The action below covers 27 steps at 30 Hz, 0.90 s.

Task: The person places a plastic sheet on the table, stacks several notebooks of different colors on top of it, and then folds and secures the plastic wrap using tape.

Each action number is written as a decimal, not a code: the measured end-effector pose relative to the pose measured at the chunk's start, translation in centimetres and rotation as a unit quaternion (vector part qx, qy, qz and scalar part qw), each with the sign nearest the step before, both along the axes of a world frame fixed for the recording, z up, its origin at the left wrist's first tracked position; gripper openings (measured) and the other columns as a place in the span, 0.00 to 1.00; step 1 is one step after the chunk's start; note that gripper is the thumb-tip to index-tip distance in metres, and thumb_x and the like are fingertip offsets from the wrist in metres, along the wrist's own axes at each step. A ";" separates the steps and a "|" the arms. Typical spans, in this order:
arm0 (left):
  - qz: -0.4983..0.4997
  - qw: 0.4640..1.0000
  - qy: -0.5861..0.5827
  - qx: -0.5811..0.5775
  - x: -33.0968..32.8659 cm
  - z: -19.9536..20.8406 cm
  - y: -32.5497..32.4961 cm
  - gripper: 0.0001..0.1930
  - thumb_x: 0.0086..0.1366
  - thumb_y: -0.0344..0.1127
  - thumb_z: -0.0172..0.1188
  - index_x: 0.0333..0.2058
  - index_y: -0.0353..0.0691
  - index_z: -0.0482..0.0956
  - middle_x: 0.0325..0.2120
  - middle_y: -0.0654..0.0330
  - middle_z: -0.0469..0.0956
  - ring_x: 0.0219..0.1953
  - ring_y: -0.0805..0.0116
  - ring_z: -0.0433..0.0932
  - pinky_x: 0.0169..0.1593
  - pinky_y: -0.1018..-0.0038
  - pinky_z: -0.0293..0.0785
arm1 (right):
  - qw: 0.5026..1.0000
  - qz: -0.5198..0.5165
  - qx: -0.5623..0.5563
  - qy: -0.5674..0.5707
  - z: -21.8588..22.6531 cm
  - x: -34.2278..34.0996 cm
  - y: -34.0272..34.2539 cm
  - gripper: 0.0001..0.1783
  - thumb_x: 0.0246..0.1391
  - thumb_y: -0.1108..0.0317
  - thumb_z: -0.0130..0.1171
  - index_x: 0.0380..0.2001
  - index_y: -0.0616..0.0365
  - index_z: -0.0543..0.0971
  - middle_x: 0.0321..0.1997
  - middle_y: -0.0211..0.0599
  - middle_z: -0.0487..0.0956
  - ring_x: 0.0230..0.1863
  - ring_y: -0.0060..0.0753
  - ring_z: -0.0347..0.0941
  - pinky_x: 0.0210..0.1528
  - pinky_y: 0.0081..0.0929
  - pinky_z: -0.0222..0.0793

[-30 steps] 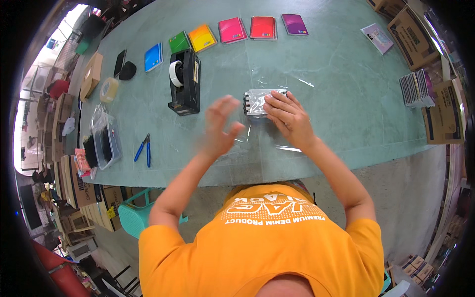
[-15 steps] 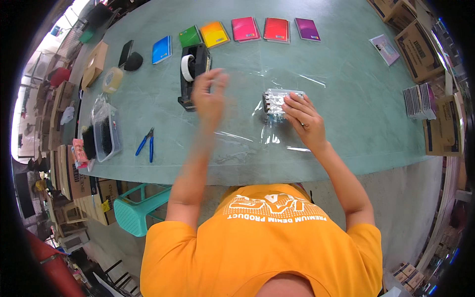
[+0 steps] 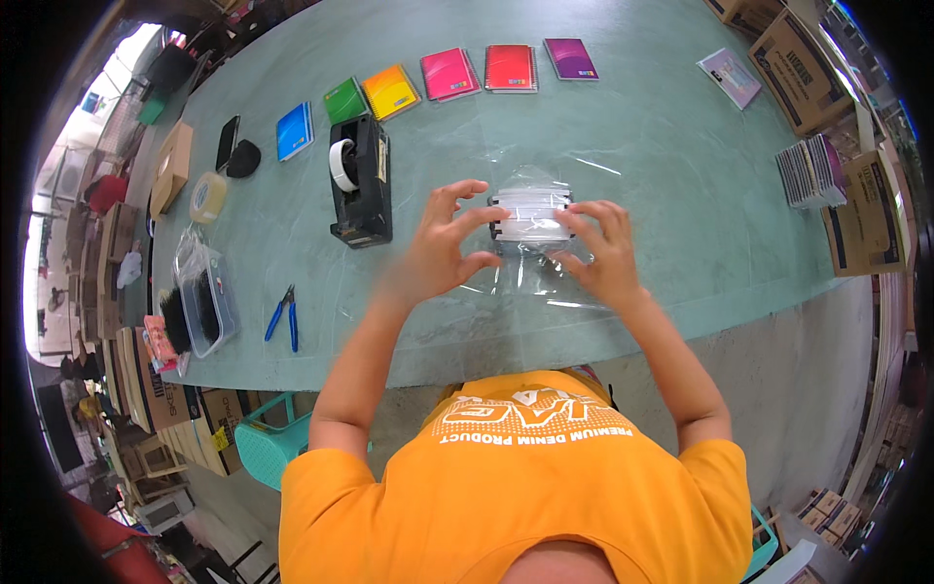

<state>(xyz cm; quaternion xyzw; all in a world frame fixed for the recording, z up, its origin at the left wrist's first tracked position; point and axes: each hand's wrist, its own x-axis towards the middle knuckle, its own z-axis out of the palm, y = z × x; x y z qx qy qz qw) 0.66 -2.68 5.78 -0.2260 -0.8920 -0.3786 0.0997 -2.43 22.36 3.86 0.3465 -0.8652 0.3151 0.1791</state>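
Note:
A small bundle of notebooks (image 3: 532, 216) lies on clear plastic film (image 3: 545, 277) near the middle of the table. White page edges face up, and dark binding shows at its left end. My left hand (image 3: 449, 238) is at that end, fingers spread, with its index fingertip touching the bundle. Curled over the right end, the fingers of my right hand (image 3: 605, 253) hold it, thumb low at the near side. Whether a strip of tape lies under the fingertips I cannot tell. A black tape dispenser (image 3: 367, 200) with a white roll stands beyond my left hand.
Blue (image 3: 294, 131), green (image 3: 344, 101), yellow (image 3: 391, 91), pink (image 3: 450, 74), red (image 3: 511, 68) and purple (image 3: 571, 59) notebooks line the far side. Blue-handled cutters (image 3: 282, 319) and a clear bin (image 3: 216, 310) lie left. A stack of cases (image 3: 808, 173) stands right by cartons (image 3: 864, 216).
My left hand has moved from beside the tape dispenser to the bundle's left end. My right hand has shifted toward the right end, baring the white page edges.

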 end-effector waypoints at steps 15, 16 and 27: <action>-0.234 0.907 0.128 -0.325 -7.9 6.5 5.0 0.04 0.47 0.32 0.59 0.22 0.41 0.81 0.47 0.61 0.70 0.57 0.59 0.60 0.62 0.60 0.51 | 0.995 0.051 -0.087 0.001 -1.2 0.0 -1.2 0.20 0.45 0.76 0.54 0.45 0.53 0.76 0.48 0.35 0.76 0.53 0.39 0.71 0.50 0.36 0.69; -0.233 0.909 0.119 -0.325 -8.0 6.3 5.0 0.04 0.47 0.32 0.60 0.23 0.41 0.81 0.47 0.61 0.70 0.56 0.59 0.60 0.61 0.60 0.52 | 0.995 0.053 -0.081 0.010 -1.0 0.0 -1.4 0.20 0.44 0.76 0.55 0.44 0.53 0.76 0.48 0.35 0.76 0.52 0.39 0.71 0.50 0.36 0.69; -0.012 0.980 0.106 -0.171 -1.9 3.9 2.6 0.14 0.40 0.27 0.66 0.30 0.44 0.77 0.49 0.56 0.68 0.56 0.55 0.60 0.57 0.61 0.58 | 0.997 0.069 0.019 -0.020 1.6 -0.8 -0.7 0.20 0.33 0.73 0.63 0.37 0.53 0.79 0.40 0.29 0.73 0.45 0.38 0.65 0.49 0.35 0.63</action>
